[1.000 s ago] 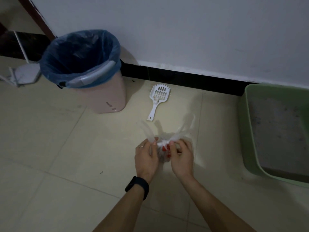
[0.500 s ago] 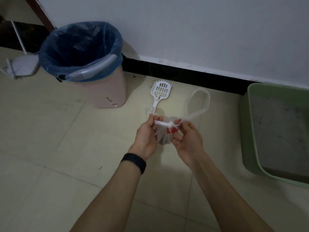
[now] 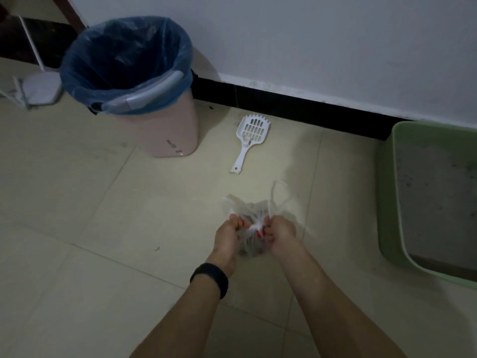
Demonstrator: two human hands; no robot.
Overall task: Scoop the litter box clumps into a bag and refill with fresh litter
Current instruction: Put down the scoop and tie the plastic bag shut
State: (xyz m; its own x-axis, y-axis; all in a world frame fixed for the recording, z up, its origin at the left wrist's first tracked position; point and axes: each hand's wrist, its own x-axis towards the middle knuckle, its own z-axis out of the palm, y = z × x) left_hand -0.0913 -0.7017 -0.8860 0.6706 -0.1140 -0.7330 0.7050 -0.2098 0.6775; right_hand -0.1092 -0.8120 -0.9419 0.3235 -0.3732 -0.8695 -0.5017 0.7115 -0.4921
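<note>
A small clear plastic bag (image 3: 251, 239) with dark clumps in it hangs low over the tiled floor between my hands. My left hand (image 3: 228, 235) pinches one bag handle and my right hand (image 3: 280, 232) pinches the other, the handles crossed in a knot between them. The loose handle ends stick up behind the knot. A white slotted litter scoop (image 3: 249, 140) lies on the floor beyond the bag, near the wall. The green litter box (image 3: 387, 202) with grey litter stands at the right edge.
A pink bin (image 3: 165, 130) lined with a blue bag stands at the back left by the wall. A white flat object (image 3: 38, 89) lies on the floor at far left. A black skirting board runs along the white wall.
Both hands have dropped lower and nearer to me with the bag. The large handle loop that stood up to the right half a second ago is pulled in tight at the knot.
</note>
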